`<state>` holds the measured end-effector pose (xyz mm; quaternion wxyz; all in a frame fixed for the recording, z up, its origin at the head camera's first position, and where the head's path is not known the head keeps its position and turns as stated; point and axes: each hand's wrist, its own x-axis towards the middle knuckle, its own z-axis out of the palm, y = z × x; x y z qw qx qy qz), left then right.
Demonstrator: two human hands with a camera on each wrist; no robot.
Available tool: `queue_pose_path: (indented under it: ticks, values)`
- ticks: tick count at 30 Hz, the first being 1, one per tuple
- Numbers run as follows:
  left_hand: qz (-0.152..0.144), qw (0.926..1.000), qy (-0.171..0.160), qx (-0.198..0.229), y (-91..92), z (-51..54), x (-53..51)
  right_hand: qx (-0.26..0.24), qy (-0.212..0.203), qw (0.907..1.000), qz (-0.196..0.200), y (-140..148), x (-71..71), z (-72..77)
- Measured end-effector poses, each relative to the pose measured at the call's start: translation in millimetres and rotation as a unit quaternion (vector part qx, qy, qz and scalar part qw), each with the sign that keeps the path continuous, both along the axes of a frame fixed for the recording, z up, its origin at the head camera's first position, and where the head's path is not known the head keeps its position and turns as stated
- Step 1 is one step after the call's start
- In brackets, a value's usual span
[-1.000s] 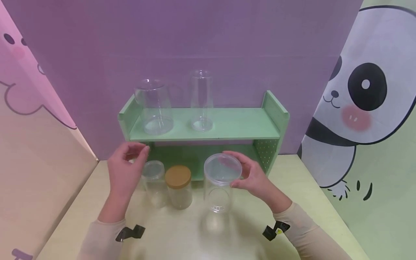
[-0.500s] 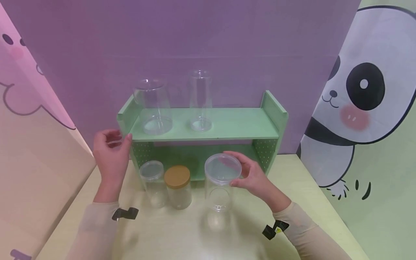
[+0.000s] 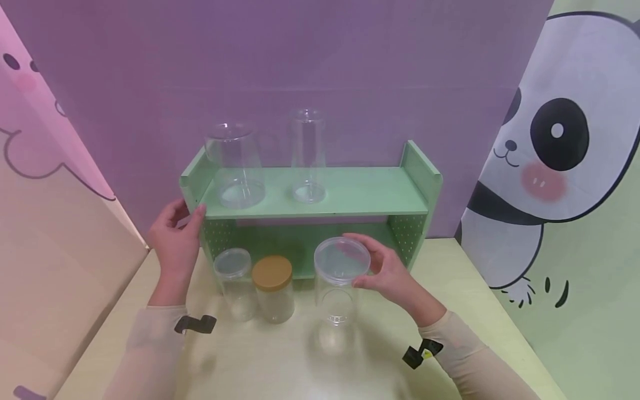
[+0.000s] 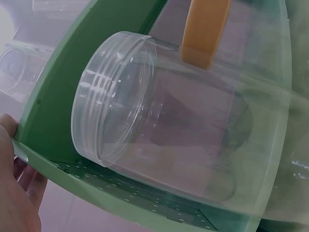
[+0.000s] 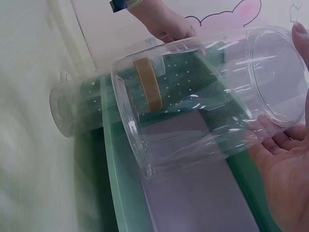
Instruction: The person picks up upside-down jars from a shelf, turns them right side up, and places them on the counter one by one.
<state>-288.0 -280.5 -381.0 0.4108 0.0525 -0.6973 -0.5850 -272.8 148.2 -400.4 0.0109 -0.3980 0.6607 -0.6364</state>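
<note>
Right hand (image 3: 382, 269) grips the big jar (image 3: 336, 303) by the right side of its lid (image 3: 342, 260), thumb near, fingers far. Jar sits near side of the shelf (image 3: 370, 190), right of the tan-lid jar (image 3: 275, 303); looks off the table (image 3: 250, 361), can't be sure. Left hand (image 3: 175, 239) grips the shelf's left side, thumb on the near edge.

Risks, my read:
- Lid slips or pops loose: grip is high and one-sided, so the body hangs from the lid fit. Smooth plastic or glass won't help.
- Jar swung left clips the tan-lid jar, which could knock the small jar (image 3: 238, 294) just left of it.
- Left hand tugging the shelf could rock the jug (image 3: 235, 166) and tall glass (image 3: 308, 155) up top. Jug's nearest that hand.
- Clear walls make edges easy to misjudge.
</note>
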Motion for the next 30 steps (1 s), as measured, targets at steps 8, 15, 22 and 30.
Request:
queue_pose_path:
  ticks: [8,15,22,30]
  values:
    - [0.010,0.9998,0.006,0.018,1.7,-1.5,-2.1,0.011,-0.029,0.9989,-0.036,-6,-2.1,-5.2]
    - [0.007,0.9991,0.033,0.026,1.3,-7.0,-7.9,0.017,-0.057,0.9958,-0.070,-21,-8.4,-17.9]
    - [0.014,0.9988,0.040,0.022,4.0,-10.0,-9.8,0.041,-0.059,0.9945,-0.075,-36,-16.0,-35.9]
    - [0.023,0.9992,0.030,0.010,6.0,-9.7,-9.2,0.068,-0.059,0.9924,-0.084,-41,-19.5,-60.8]
